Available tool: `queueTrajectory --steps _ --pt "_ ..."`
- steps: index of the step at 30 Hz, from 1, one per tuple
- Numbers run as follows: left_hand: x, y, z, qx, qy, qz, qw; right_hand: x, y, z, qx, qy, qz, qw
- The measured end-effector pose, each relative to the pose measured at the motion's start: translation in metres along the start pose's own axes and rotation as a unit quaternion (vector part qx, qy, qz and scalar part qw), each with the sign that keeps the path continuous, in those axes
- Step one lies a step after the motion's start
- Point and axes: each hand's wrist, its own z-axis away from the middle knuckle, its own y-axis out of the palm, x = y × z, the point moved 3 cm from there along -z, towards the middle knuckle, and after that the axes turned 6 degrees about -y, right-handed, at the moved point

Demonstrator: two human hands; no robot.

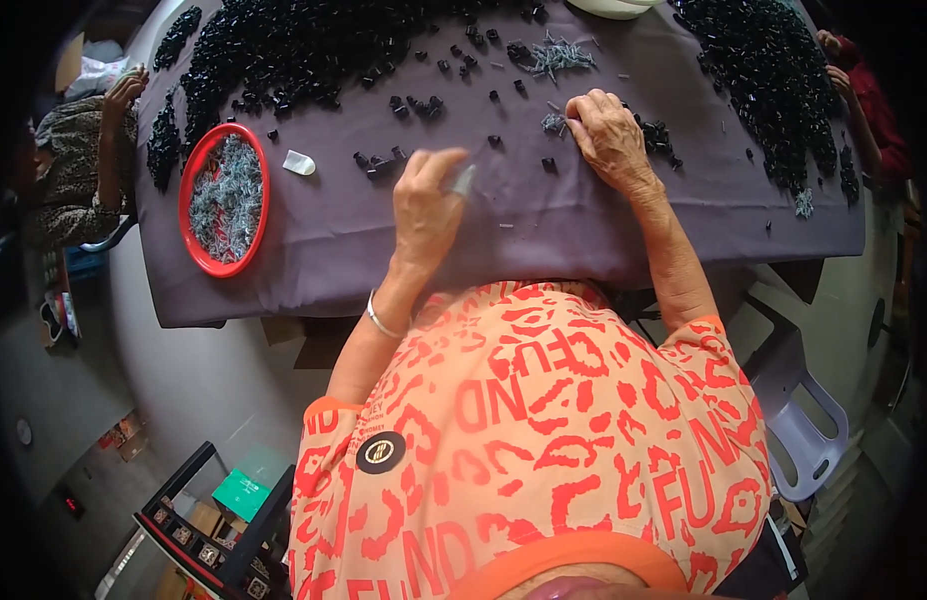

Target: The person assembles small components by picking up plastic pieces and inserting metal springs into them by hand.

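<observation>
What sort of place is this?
Likely a small handwork workshop, maybe a home workroom: a cloth-covered table holds heaps of small black parts, a red basket of thin grey pieces sits on it, and other people are at both sides.

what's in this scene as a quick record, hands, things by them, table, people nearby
left hand: above the cloth; pale blurred thing at its fingers, unclear
right hand: fingertips beside a small grey cluster
black parts: heaped at far left and far right, some scattered between
red basin: at left, holds thin grey pieces
others: patterned top at left edge, red sleeve at right
</observation>
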Motion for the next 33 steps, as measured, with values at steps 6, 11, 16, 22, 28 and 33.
queueTrajectory --steps 6,11,16,22,28,33 --pt "0.002 0.038 -0.032 0.09 0.055 -0.017 0.994 0.008 -0.004 0.008 -0.045 -0.007 -0.018 0.999" --pt "0.008 0.038 -0.03 0.091 0.038 -0.011 0.995 0.015 -0.014 0.014 -0.093 -0.005 -0.117 0.989" --pt "-0.009 0.038 -0.032 0.073 0.035 0.009 0.997 0.017 -0.015 0.019 -0.119 0.006 -0.167 0.979" --pt "-0.033 0.055 -0.023 0.102 0.106 0.002 0.989 0.025 -0.014 0.022 -0.139 0.048 -0.221 0.964" --pt "-0.036 0.063 -0.015 0.097 0.121 -0.064 0.986 0.027 -0.01 0.029 -0.166 0.063 -0.231 0.957" --pt "-0.021 0.036 -0.02 -0.03 0.089 -0.024 0.995 0.03 -0.006 0.033 -0.183 0.06 -0.186 0.964"
